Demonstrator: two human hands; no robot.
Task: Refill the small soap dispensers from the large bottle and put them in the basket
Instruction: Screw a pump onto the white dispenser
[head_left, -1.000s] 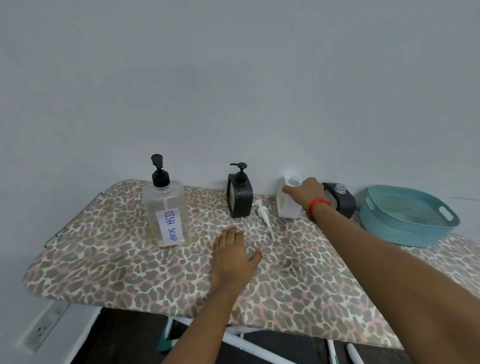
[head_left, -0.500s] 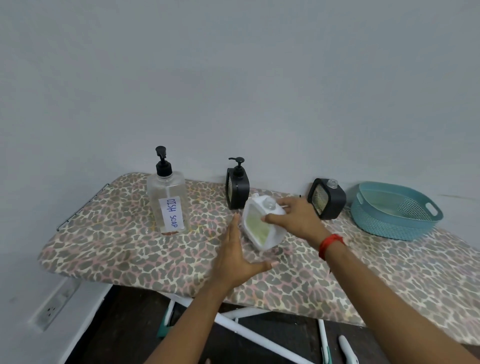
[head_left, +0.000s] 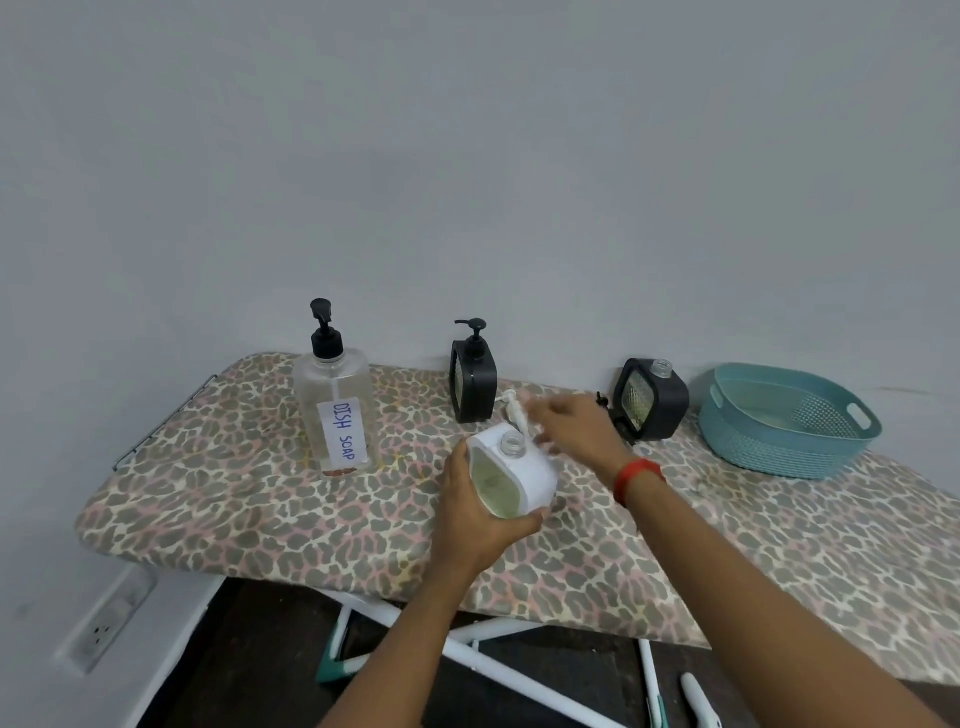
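Left hand grasps the white square plastic soap dispenser, uncapped, at frame centre; right hand, blurred just above-right, grip unclear.

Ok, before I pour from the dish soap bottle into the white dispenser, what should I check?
1. Neck of the white soap dispenser open, pump off: ok.
2. Firm hold on it: ok, the left hand grips its body.
3. Dish soap bottle opened for pouring: not ok, its black pump is on.
4. Right hand free to take the bottle: cannot tell, it is blurred above the white pump lying on the ironing board.
5. Teal basket free of dispensers: ok.
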